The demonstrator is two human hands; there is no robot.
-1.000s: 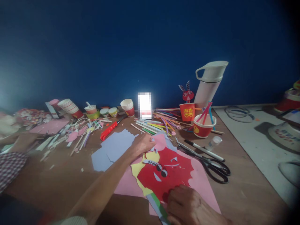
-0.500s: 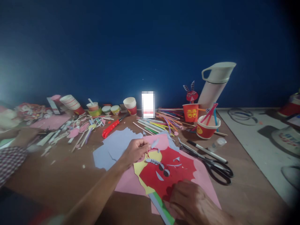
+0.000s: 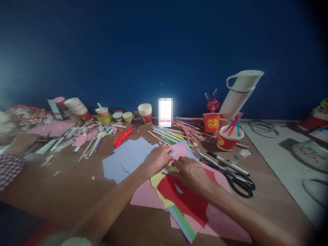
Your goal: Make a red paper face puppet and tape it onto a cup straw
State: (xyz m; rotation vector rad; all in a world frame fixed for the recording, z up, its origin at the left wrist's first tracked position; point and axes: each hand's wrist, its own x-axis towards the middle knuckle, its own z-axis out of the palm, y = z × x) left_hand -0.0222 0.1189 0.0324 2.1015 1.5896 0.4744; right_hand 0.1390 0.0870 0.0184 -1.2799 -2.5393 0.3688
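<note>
My left hand (image 3: 159, 160) is closed in a pinch on a small scrap of light blue paper (image 3: 174, 152). Close beside it, my right hand (image 3: 191, 173) reaches over the red paper (image 3: 191, 201) with its fingers curled and drawn together. Whatever its fingertips grip is hidden. Under the red paper lie a yellow paper (image 3: 157, 182) and a larger pink sheet (image 3: 140, 196). A pale cut-out (image 3: 178, 188) rests on the red paper, and other small cut-outs there are mostly covered by my right hand. A green and pale blue strip (image 3: 183, 222) sticks out at the front.
Light blue sheets (image 3: 133, 153) lie left. Black scissors (image 3: 239, 182), a marker (image 3: 230, 164) and a small clear bottle (image 3: 242, 156) lie right. Behind are a red cutter (image 3: 124, 136), pipe cleaners (image 3: 176, 136), paper cups (image 3: 145, 112) and a leaning thermos (image 3: 239, 92). A person's checked sleeve (image 3: 11, 171) shows left.
My right hand has moved from the lower edge of the red paper up and leftward to beside my left hand, covering the eye cut-outs. My left hand still pinches the scrap.
</note>
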